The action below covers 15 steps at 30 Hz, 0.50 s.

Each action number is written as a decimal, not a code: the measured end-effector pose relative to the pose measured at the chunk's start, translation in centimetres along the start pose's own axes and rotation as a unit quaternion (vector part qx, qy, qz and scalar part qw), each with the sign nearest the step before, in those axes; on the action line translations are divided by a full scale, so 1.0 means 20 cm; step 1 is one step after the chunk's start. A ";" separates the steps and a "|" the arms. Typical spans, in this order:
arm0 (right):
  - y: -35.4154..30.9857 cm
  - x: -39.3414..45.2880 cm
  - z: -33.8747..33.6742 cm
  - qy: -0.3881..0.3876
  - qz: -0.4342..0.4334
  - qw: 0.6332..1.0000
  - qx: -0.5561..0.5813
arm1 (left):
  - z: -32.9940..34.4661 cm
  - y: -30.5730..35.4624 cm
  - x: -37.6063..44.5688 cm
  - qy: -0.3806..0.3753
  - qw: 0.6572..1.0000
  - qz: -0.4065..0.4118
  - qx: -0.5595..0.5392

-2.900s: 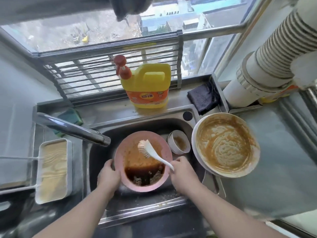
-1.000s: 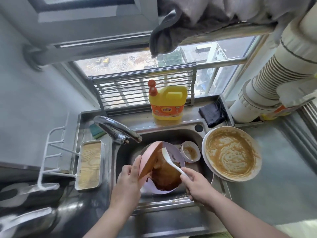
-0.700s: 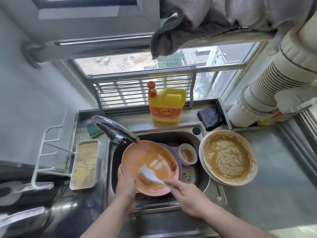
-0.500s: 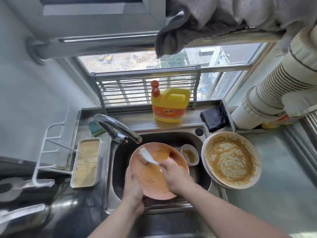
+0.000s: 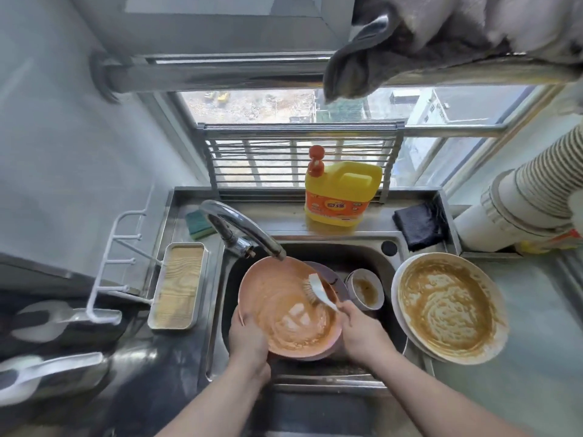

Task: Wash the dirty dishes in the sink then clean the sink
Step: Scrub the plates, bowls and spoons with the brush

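Over the sink [image 5: 391, 263], just below the tap's [image 5: 243, 230] spout, the pink bowl [image 5: 285, 307] is held tilted, its soiled inside turned up and toward the person. Its near-left rim is gripped by the left hand [image 5: 247, 337], fingers curled round the edge. The brush [image 5: 317, 290] is clasped in the right hand [image 5: 359, 331]; its handle runs from that hand up and leftward, so the long axis slants across the bowl's right half, with the bristles pressed against the inner wall. The right hand is the nearer to the unscrubbed patch. Right of the bowl, a small cup [image 5: 366, 288] stands in the sink, and a large smeared plate [image 5: 448, 309] rests on the sink's right edge. Compared with half a second ago, the brush head has been shifted from the bowl's upper left to its right side, and pale streaks have been cleared near the centre.
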State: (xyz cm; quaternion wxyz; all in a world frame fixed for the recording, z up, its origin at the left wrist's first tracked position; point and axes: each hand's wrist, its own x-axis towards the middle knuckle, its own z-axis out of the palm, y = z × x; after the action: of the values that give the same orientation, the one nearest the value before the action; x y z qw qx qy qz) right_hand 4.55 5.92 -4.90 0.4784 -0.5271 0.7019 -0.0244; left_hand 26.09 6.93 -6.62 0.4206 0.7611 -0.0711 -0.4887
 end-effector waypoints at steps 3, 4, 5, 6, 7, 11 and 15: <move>0.12 -0.24 0.14 -0.061 0.017 0.998 -0.012 | -0.03 0.02 0.07 0.031 0.999 -0.001 0.009; 0.08 -0.28 0.20 -0.088 -0.005 0.996 -0.006 | -0.03 0.02 0.07 0.033 0.999 0.003 0.011; 0.02 -0.26 0.26 -0.094 -0.036 0.995 0.010 | -0.02 0.01 0.07 0.026 0.999 0.011 0.015; -0.04 -0.21 0.27 -0.084 -0.059 0.995 0.015 | -0.01 0.00 0.06 0.014 1.000 0.019 0.020; -0.08 -0.13 0.23 -0.071 -0.052 0.996 0.013 | -0.01 -0.01 0.04 0.006 0.999 0.022 0.026; 0.06 -0.05 0.06 -0.013 0.020 0.999 0.039 | -0.02 0.02 0.07 0.006 1.000 -0.001 0.013; 0.04 -0.24 0.20 -0.093 -0.033 0.994 0.044 | 0.00 0.02 0.07 0.007 0.999 -0.007 0.031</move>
State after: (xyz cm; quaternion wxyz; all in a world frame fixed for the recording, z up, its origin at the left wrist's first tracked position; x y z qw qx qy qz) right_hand 6.66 11.94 -4.38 0.5635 -0.5285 0.6346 -0.0222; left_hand 26.90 6.03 -7.30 0.3938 0.7779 -0.0780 -0.4835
